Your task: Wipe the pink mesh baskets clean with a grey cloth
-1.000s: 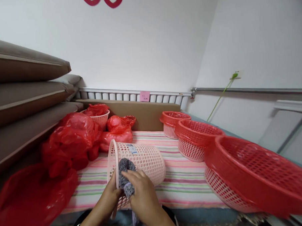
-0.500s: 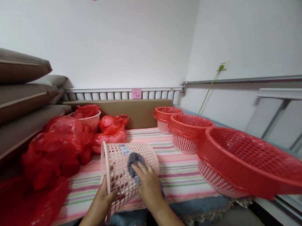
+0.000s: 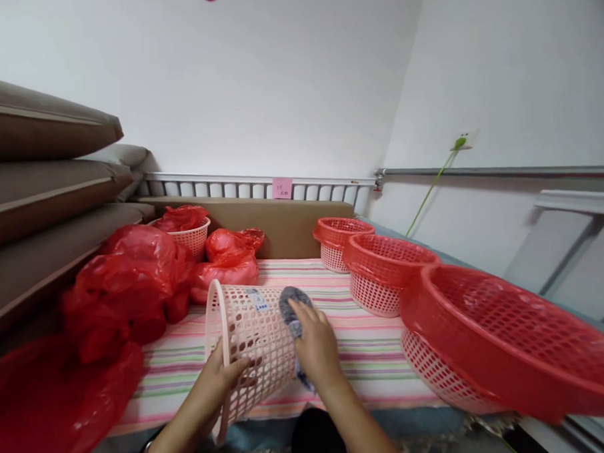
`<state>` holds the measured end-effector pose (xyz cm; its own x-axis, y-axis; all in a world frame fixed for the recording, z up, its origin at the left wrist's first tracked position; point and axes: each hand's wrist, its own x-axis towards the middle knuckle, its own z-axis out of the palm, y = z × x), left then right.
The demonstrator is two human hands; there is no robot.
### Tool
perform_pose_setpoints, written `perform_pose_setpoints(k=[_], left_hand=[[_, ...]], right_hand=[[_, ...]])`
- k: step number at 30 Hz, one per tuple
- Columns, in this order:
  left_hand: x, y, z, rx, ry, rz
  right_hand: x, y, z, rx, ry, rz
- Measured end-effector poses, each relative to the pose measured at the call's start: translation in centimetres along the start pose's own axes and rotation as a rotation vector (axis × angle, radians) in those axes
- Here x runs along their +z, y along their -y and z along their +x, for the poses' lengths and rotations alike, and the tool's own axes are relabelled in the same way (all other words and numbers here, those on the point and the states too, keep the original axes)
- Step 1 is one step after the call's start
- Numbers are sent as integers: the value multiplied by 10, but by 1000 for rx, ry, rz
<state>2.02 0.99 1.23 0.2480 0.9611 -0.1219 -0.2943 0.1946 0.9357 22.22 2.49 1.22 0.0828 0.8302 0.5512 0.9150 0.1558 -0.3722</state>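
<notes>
A pale pink perforated plastic basket [image 3: 266, 328] lies tilted on its side over the striped sheet [image 3: 368, 364], its open rim facing left. My left hand [image 3: 221, 380] grips that rim, fingers inside and thumb on the outer wall. In my right hand [image 3: 317, 343] is a grey cloth [image 3: 294, 303], pressed against the basket near its base end. A blue and white label [image 3: 258, 299] shows on the basket's upper side.
Three baskets lined with red bags stand along the right: a near one [image 3: 448, 370], a middle one [image 3: 377, 290] and a far one [image 3: 334, 255]. Red plastic bags [image 3: 133, 267] heap at left beside stacked cushions [image 3: 40, 184]. Behind them stands another pink basket [image 3: 195, 241].
My right hand has slid the cloth along the basket toward its base, to the right. My left hand keeps its hold on the rim. The whole view has shifted slightly.
</notes>
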Motion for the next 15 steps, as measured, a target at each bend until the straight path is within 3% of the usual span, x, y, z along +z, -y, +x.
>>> perform_pose_setpoints(k=[3, 6, 11, 13, 15], left_hand=[[0, 8, 0, 1, 11, -36], [-3, 20, -4, 7, 34, -35], [-5, 31, -10, 47, 62, -16], [-6, 32, -12, 56, 72, -13], [-6, 32, -14, 57, 100, -3]], right_hand=[[15, 10, -4, -27, 33, -33], [20, -16, -5, 59, 47, -62], [-6, -71, 6, 404, 180, -144], [-16, -71, 13, 417, 164, -134], [-18, -56, 17, 308, 89, -99]])
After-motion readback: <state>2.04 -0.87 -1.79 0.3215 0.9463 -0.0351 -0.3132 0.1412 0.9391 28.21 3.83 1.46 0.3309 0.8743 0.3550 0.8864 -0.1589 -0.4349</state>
